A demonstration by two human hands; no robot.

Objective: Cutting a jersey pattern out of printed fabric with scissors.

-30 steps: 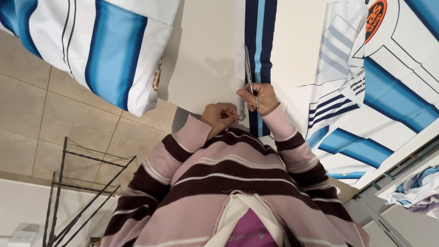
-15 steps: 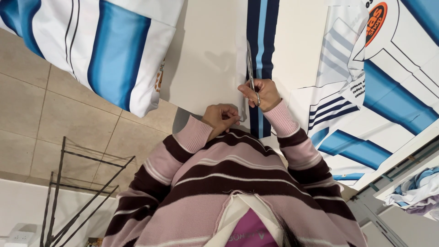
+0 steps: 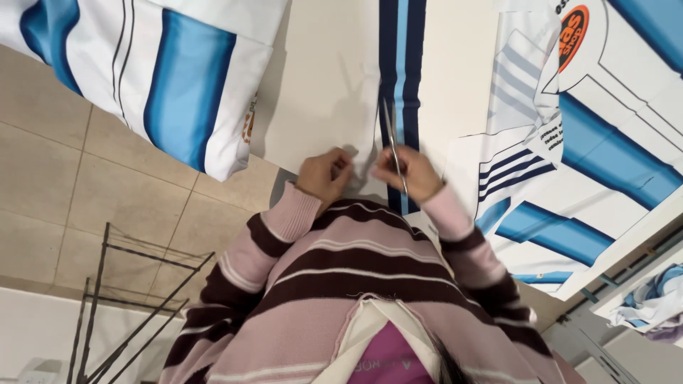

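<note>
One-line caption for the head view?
Right hand holds scissors on a white fabric panel beside its navy-blue stripe; left hand pinches the fabric edge.

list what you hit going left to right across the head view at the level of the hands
tiled floor → hanging blue-and-white striped fabric → left hand → scissors in the right hand → printed blue-and-white fabric

L hand fisted, R hand gripping
</note>
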